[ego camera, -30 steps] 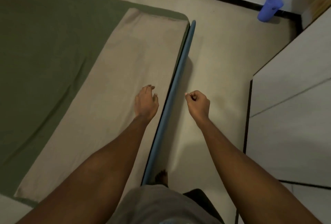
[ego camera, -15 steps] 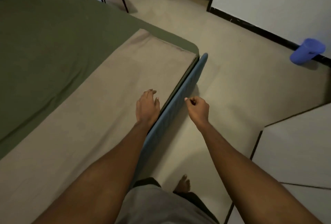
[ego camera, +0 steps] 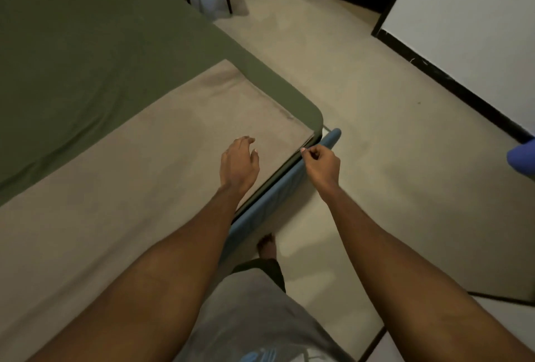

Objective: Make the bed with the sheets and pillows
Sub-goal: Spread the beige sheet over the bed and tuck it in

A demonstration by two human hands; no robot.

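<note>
Sheets cover the bed: a beige sheet lies over a green one. Right hand's grip is curled shut, thumb and forefinger pinched at the beige sheet's edge above the blue bed rail. Beside it, the left hand rests flat, fingers loosely spread, holding nothing.
</note>
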